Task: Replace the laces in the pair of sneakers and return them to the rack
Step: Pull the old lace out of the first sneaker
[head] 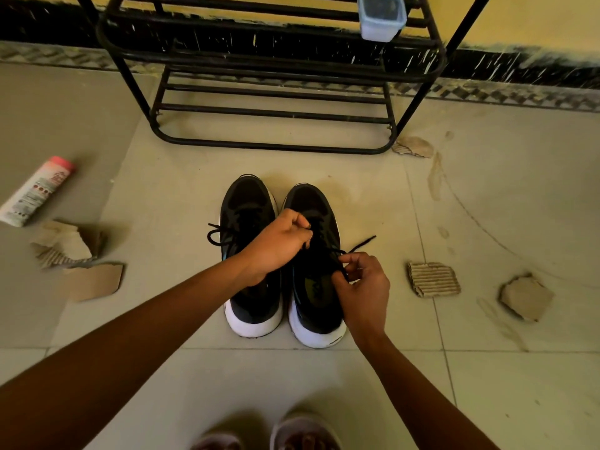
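Two black sneakers with white soles stand side by side on the tiled floor, toes toward the rack. The left sneaker (248, 203) has a tied black bow hanging off its left side. Over the right sneaker (311, 203), my left hand (279, 245) pinches one strand of the black lace (363, 243) near the upper eyelets. My right hand (363, 287) pinches the other strand beside the shoe's opening, and its loose end sticks out to the right. The black metal shoe rack (272, 92) stands against the wall beyond the shoes.
A white tube with a pink cap (35, 190) lies on the floor at left. Torn cardboard pieces (433, 279) lie left and right of the shoes. A clear plastic container (381, 17) sits on an upper rack shelf. My sandalled feet (305, 433) show at the bottom edge.
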Action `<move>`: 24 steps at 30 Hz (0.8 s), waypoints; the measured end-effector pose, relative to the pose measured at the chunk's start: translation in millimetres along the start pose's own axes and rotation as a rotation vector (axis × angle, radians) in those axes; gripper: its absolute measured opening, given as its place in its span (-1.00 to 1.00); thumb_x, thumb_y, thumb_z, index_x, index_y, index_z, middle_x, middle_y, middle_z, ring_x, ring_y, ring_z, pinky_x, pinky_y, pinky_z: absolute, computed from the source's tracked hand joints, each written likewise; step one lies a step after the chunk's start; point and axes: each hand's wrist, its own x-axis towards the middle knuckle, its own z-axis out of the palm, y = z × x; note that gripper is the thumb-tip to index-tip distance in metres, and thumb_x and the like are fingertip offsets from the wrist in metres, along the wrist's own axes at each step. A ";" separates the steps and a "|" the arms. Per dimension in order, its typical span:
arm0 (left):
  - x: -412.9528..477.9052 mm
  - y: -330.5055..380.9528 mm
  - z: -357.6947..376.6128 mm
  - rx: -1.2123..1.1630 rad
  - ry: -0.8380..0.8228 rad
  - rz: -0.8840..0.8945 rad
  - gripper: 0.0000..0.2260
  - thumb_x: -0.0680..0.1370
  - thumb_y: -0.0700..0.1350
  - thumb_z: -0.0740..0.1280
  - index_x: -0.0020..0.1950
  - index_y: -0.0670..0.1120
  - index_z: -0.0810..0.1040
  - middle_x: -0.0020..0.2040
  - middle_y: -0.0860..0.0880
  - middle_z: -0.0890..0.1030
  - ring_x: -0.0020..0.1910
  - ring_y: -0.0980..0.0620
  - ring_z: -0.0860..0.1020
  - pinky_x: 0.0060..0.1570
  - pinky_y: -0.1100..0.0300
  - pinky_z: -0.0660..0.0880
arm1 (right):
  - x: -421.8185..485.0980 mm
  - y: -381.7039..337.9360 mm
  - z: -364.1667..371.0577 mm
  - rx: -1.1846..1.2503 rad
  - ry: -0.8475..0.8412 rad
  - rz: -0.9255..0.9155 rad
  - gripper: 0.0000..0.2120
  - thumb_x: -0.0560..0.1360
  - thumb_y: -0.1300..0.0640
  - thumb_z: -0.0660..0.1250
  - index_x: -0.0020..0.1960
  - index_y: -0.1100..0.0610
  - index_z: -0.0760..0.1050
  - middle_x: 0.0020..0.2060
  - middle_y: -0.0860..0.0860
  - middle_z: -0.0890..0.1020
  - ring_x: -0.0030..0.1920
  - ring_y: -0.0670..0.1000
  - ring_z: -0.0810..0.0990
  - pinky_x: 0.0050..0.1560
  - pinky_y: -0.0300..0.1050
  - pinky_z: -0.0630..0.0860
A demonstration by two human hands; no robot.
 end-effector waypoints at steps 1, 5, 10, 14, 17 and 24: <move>0.1 -1.4 -1.0 -0.050 -0.006 0.002 -0.90 0.57 -0.22 0.23 -0.03 -0.02 0.37 -0.16 -0.07 0.52 -0.10 0.05 0.49 0.04 0.18 0.41 | 0.1 -0.5 0.0 -0.006 -0.003 0.001 -0.75 0.38 0.33 0.39 -0.06 0.03 0.52 -0.19 0.00 0.54 -0.24 -0.16 0.50 -0.22 -0.35 0.42; -0.6 -7.7 -6.8 -0.199 -0.011 0.024 -0.78 0.55 -0.31 0.25 -0.04 0.01 0.34 -0.21 -0.08 0.53 -0.20 0.06 0.56 0.02 0.17 0.51 | -0.8 -1.2 0.3 -0.013 0.006 -0.004 -0.74 0.37 0.34 0.38 -0.08 0.01 0.50 -0.18 0.00 0.55 -0.24 -0.16 0.50 -0.22 -0.36 0.41; 1.7 -4.8 -26.6 0.492 0.096 0.319 -0.79 0.51 -0.24 0.33 0.09 -0.03 0.44 -0.19 0.01 0.49 -0.29 0.09 0.48 -0.21 0.26 0.46 | -2.6 -0.3 2.3 -0.013 0.033 -0.018 -0.73 0.36 0.35 0.37 -0.12 0.00 0.47 -0.17 0.03 0.56 -0.24 -0.13 0.51 -0.19 -0.19 0.49; 1.4 -7.6 -27.4 0.878 0.236 0.554 -0.88 0.50 -0.21 0.34 0.02 -0.12 0.57 -0.04 -0.07 0.55 -0.07 -0.08 0.55 0.02 0.01 0.47 | -2.4 -0.1 2.2 -0.015 0.024 -0.021 -0.74 0.36 0.34 0.37 -0.12 0.00 0.47 -0.15 0.02 0.57 -0.22 -0.12 0.53 -0.19 -0.19 0.51; -1.2 -12.8 -19.5 0.614 0.254 0.498 -0.95 0.51 -0.16 0.36 -0.06 -0.10 0.59 0.00 -0.02 0.58 0.05 0.00 0.52 0.10 0.16 0.43 | -1.3 0.7 1.5 -0.018 0.033 -0.017 -0.75 0.36 0.34 0.37 -0.13 0.01 0.48 -0.15 0.02 0.57 -0.23 -0.16 0.52 -0.21 -0.29 0.46; -9.2 8.7 -19.2 -0.431 0.016 -0.070 -0.77 0.62 -0.13 0.15 -0.21 -0.12 0.46 -0.46 0.06 0.37 -0.52 0.20 0.41 -0.35 0.32 0.52 | -2.2 -0.6 1.4 -0.001 0.033 -0.014 -0.74 0.37 0.36 0.37 -0.12 0.02 0.47 -0.16 0.03 0.57 -0.23 -0.16 0.51 -0.20 -0.31 0.44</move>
